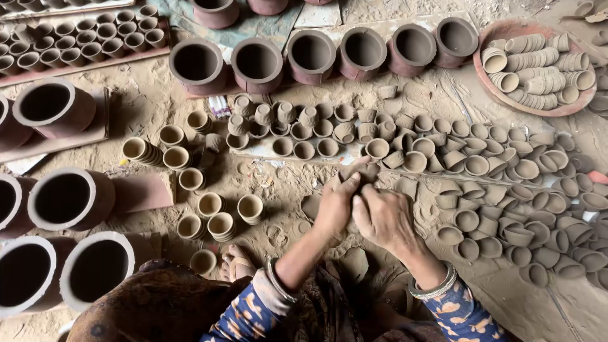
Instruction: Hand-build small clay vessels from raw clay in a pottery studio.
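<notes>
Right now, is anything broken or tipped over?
Yes. Flat broken clay shards lie on the sandy ground below the two hands, the left hand and right hand. Many small clay cups on the right lie tumbled sideways, unlike the upright big pots.

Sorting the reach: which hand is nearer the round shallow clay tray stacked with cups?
Right. The right hand lies below-left of the round shallow clay tray; the left hand sits farther left.
</notes>
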